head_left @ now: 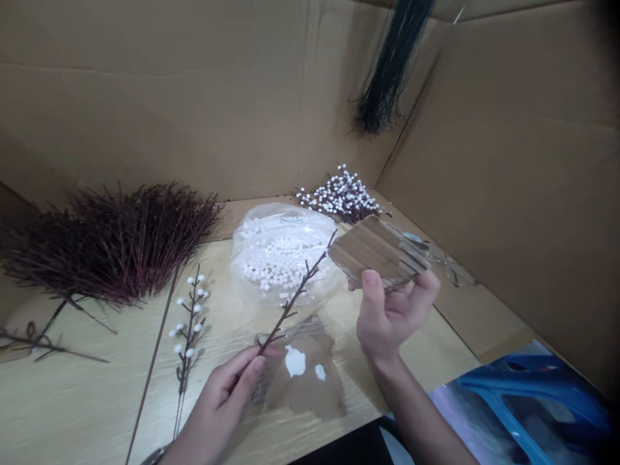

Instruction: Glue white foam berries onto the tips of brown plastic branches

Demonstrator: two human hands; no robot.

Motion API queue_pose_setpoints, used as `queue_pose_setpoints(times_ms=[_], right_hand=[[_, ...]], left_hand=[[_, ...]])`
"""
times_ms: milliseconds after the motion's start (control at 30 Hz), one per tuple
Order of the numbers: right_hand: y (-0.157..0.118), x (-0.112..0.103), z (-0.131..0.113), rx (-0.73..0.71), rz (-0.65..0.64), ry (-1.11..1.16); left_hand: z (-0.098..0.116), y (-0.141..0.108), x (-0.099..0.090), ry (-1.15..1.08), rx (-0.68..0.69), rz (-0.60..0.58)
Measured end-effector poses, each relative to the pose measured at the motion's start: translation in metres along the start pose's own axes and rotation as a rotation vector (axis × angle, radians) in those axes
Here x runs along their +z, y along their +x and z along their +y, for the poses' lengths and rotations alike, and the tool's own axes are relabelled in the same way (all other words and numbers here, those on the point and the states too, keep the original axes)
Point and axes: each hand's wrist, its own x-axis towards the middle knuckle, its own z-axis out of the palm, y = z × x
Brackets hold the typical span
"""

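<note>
My left hand (232,381) pinches the lower end of a bare brown artificial twig (304,281), which slants up to the right. My right hand (392,310) grips a torn piece of cardboard (371,252), thumb on the near face, raised above the table. The twig's tip comes close to the cardboard's left edge; I cannot tell whether they touch. Below lies a cardboard sheet (314,397) bearing two blobs of white paste (295,361). Behind the twig sits a clear plastic bag (281,258) of small white balls. Left of my left hand lies a twig with white balls (190,316).
A large pile of bare twigs (145,252) lies at left. White-tipped twigs (341,194) are heaped at the back. Scissors (450,263) lie by the right cardboard wall (523,174). Dark thin strands (394,71) hang above. Loose twig pieces (53,345) lie at far left.
</note>
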Motion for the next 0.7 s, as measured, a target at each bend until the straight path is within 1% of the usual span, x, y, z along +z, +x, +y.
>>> queue_pose_setpoints(times_ms=[133, 300, 400, 700], right_hand=[[0.0022, 0.0015, -0.0009, -0.022, -0.008, -0.003], [0.005, 0.0027, -0.0022, -0.047, -0.017, 0.025], [0.006, 0.0029, -0.0029, -0.051, -0.044, 0.035], [0.002, 0.0027, -0.0057, 0.032, -0.037, -0.055]], left_hand=[[0.0024, 0.0008, 0.0006, 0.004, 0.017, 0.009], [0.003, 0.0011, -0.0002, 0.025, 0.0, -0.007], [0.0014, 0.0006, -0.0011, 0.024, -0.01, -0.029], [-0.0043, 0.0022, -0.0006, -0.052, 0.015, -0.014]])
